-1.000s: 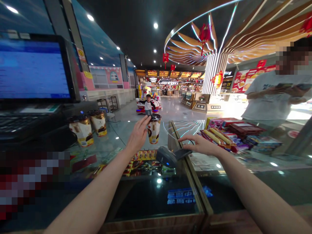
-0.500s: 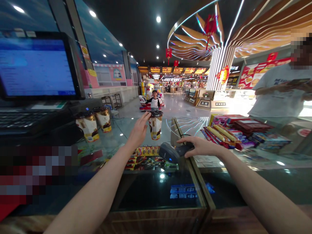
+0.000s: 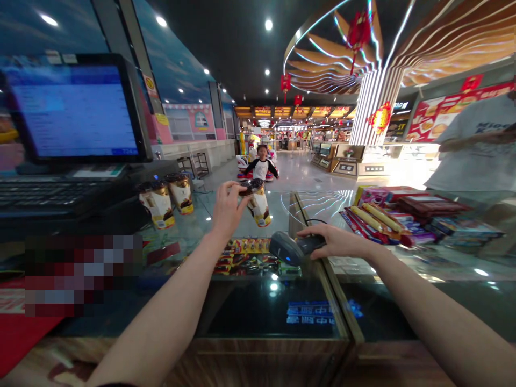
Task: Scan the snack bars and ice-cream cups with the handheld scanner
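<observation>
With my left hand [image 3: 228, 208] I grip a lidded paper drink cup [image 3: 258, 207] by its dark lid. The cup is white, yellow and brown and leans, its top toward my left hand, over the glass counter. My right hand [image 3: 324, 241] is closed on the handle of a dark barcode scanner [image 3: 287, 248], which sits low over the glass with a blue light showing. Two similar cups, a nearer one [image 3: 158, 207] and a farther one [image 3: 181, 194], stand upright on the left beside the keyboard.
A monitor [image 3: 78, 110] and black keyboard [image 3: 64, 196] stand at the left. Packaged snacks [image 3: 403, 215] are piled on the counter at the right. Goods [image 3: 245, 258] show beneath the glass. One person [image 3: 261, 167] stands beyond the counter, another [image 3: 475, 142] at the right.
My left fingers have closed on the cup's lid, and the cup has gone from upright to tilted. The scanner stays in my right hand. The view has shifted slightly.
</observation>
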The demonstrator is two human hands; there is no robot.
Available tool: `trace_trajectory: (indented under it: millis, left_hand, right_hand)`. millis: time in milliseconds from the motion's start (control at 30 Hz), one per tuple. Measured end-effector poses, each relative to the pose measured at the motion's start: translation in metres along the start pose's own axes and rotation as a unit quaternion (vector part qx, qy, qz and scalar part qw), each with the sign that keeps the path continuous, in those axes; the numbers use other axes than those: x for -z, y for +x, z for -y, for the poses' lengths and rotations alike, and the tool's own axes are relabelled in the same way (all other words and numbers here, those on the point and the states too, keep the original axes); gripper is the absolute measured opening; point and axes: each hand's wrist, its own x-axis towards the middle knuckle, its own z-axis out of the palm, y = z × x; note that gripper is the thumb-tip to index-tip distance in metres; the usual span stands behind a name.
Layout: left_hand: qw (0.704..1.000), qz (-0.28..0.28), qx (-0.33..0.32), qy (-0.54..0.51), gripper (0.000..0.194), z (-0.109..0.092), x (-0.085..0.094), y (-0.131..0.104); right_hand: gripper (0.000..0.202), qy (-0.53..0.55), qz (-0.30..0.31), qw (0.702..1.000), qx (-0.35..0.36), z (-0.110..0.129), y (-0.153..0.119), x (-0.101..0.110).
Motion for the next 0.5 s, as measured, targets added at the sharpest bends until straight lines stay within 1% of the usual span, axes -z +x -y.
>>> trace_trajectory:
  millis: [67, 100, 200, 267, 367, 500]
  left_hand:
    - [0.999, 0.000, 0.020, -0.031, 0.017, 0.009, 0.003, 0.000]
    - [0.998, 0.001, 0.042, -0.048, 0.016, 0.014, 0.003, -0.001]
    - [0.988, -0.003, 0.135, -0.075, 0.014, 0.029, 0.000, -0.005]
    - [0.978, 0.000, 0.194, -0.079, 0.015, 0.035, -0.006, -0.009]
    - [0.959, 0.026, 0.264, -0.096, 0.018, 0.034, -0.018, -0.015]
    - [0.934, 0.089, 0.321, -0.127, 0.022, 0.022, -0.032, -0.022]
  right_hand:
    - [0.065, 0.009, 0.006, 1.000, -0.007, 0.002, -0.001, 0.002]
    - [0.066, 0.017, 0.007, 1.000, -0.013, 0.004, -0.002, 0.003]
    - [0.064, 0.043, -0.001, 0.998, -0.042, 0.010, -0.003, 0.007]
    - [0.058, 0.052, -0.021, 0.997, -0.054, 0.010, -0.001, 0.008]
    - [0.053, 0.058, -0.071, 0.994, -0.065, 0.000, 0.006, 0.004]
    - [0.052, 0.073, -0.113, 0.987, -0.088, -0.021, 0.015, -0.003]
